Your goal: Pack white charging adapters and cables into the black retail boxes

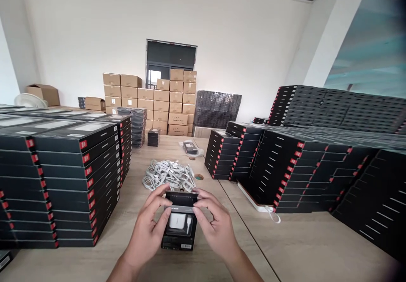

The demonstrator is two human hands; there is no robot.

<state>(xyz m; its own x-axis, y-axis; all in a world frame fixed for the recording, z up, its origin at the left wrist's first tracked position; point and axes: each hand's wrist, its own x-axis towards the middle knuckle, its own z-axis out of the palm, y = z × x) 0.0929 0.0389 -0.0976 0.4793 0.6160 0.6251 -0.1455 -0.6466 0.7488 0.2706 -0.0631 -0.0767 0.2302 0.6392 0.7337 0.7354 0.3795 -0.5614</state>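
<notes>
A: What's the ground like here?

B: A pale, wood-look tabletop lies under the small box. Far beyond the box, brown cartons are piled before a dark-framed window in a white wall.

A: And where exactly is the small box?

B: Between the two hands, low over the tabletop; I can't tell whether its underside touches the wood. Its top flap stands open, and a white charger shows in its front.

A: How do the hands have it?

B: The left hand is nearly closed, thumb and fingers pinching the box's upper left edge. The right hand pinches the upper right edge the same way.

A: What hems it in?

B: Just past the box sits a tangle of white cables, with a round hole beside it. Left of the box, the left stacks of black packages rise high. The right stacks stand well over to its right.

A: Any room to move?

B: Bare wood runs along both sides of the box, wider on the right, where a straight seam slants through it.
</notes>
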